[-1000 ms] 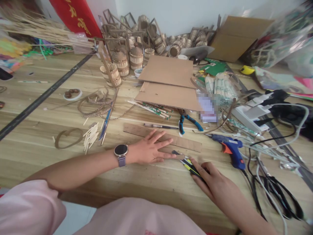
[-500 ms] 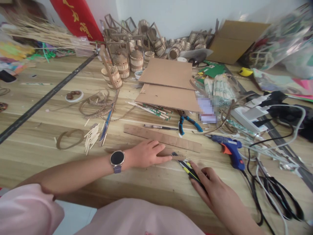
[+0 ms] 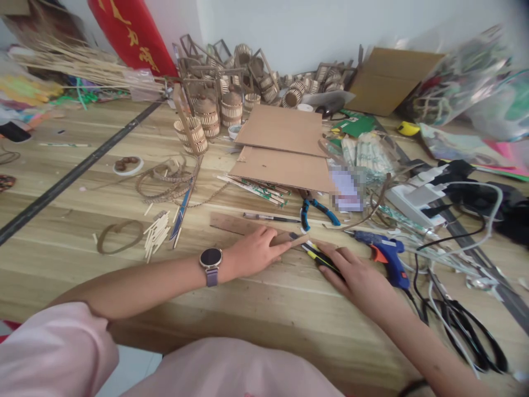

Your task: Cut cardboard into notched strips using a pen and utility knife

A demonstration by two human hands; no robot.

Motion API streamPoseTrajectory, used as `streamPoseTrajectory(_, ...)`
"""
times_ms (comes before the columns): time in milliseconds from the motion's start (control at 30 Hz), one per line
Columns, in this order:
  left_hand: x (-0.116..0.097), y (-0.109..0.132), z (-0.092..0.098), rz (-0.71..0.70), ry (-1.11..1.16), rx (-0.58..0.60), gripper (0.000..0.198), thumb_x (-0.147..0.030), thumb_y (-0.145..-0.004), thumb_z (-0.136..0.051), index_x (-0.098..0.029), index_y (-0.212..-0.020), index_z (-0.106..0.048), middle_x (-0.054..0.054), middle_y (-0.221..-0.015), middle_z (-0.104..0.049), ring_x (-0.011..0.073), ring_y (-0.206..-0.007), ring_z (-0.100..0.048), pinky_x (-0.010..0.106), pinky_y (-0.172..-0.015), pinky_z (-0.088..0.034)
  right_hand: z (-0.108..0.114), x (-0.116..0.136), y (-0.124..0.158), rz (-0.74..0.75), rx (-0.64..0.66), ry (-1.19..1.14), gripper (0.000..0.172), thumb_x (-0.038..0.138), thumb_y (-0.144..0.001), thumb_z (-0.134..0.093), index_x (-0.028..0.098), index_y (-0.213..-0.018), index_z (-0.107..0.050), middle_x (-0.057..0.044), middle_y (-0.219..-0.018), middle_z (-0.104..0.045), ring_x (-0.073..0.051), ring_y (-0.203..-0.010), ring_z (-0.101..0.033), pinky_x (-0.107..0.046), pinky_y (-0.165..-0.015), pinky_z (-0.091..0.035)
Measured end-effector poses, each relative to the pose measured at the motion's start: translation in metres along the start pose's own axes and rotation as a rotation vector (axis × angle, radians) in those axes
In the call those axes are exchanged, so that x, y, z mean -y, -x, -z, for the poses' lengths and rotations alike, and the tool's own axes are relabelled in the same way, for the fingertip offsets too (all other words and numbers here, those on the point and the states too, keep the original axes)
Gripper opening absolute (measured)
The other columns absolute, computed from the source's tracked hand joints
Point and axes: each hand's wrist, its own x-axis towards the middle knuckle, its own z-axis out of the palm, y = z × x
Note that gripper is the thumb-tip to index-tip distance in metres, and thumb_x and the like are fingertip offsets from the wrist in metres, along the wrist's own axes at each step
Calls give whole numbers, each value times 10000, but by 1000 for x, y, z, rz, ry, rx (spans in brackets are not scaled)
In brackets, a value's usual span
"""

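Note:
My left hand (image 3: 258, 252), with a watch on its wrist, rests on a long brown cardboard strip (image 3: 235, 223) on the wooden table, fingers drawn together and pressing a narrow cardboard piece (image 3: 284, 238). My right hand (image 3: 351, 273) is closed around a yellow and black utility knife (image 3: 314, 253). The knife's blade tip sits at the end of that narrow piece, just past my left fingertips.
A blue glue gun (image 3: 382, 248) lies right of my right hand, with cables and black scissors (image 3: 471, 331) beyond. Blue-handled pliers (image 3: 312, 211), a pen (image 3: 268, 217), cardboard sheets (image 3: 285, 149), small sticks (image 3: 157, 234), woven baskets (image 3: 206, 113) and a power strip (image 3: 421, 190) crowd the table.
My left hand went from spread flat on the strip to fingers drawn together. Both hands and the knife shifted up and away from me along the strip.

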Motion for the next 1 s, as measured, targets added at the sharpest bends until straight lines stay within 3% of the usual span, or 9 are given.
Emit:
streamPoseTrajectory(167, 18, -5, -5, -102, 54, -7, 340, -325, -1038, -443, -210, -1298, -630, 131, -1239, -596, 243, -1090, -554, 385, -964, -476, -6, -8, -4, 45, 22, -6, 430, 433, -1024, -378, 248, -1317, -633, -78, -1005, -677, -177, -758, -719, -228, -494, -543)
streamPoseTrajectory(333, 30, -25, -8, -279, 53, -8, 360, -275, -1065, -368, -185, -1123, -712, 57, -1471, -548, 242, -1298, -494, 377, -1086, -395, -2, -6, -4, 47, 39, -3, 436, 431, -1028, -364, 220, -1263, -664, -80, -969, -663, -167, -715, -706, -229, -487, -528)
streamPoseTrajectory(400, 32, -32, -10, -312, 72, 20, 363, -275, -1071, -356, -197, -1213, -681, 29, -1524, -498, 223, -1377, -445, 363, -1129, -353, 0, -5, -6, 53, 41, -2, 429, 420, -1028, -360, 222, -1249, -671, -80, -962, -660, -166, -715, -702, -232, -502, -531)
streamPoseTrajectory(533, 37, -37, -10, -324, 111, 120, 448, -227, -1060, -333, -225, -1492, -452, 5, -1588, -402, 181, -1500, -289, 351, -1220, -216, -1, -3, -7, 73, 41, 24, 438, 422, -1034, -350, 209, -1243, -670, -81, -945, -645, -161, -706, -694, -218, -484, -502)
streamPoseTrajectory(633, 39, -37, -10, -311, 132, 190, 492, -269, -1058, -325, -233, -1547, -361, 7, -1620, -338, 181, -1528, -227, 366, -1246, -151, -2, -3, -5, 78, 30, 42, 448, 427, -1039, -337, 200, -1243, -665, -78, -934, -635, -162, -698, -691, -220, -476, -493)
streamPoseTrajectory(1000, 40, -36, -14, -298, 131, 154, 494, -276, -1055, -319, -202, -1539, -387, 0, -1622, -332, 256, -1545, -149, 462, -1269, -125, 1, 4, 1, 100, 24, 70, 448, 397, -1043, -327, 206, -1271, -661, -97, -963, -661, -175, -718, -702, -246, -520, -540)
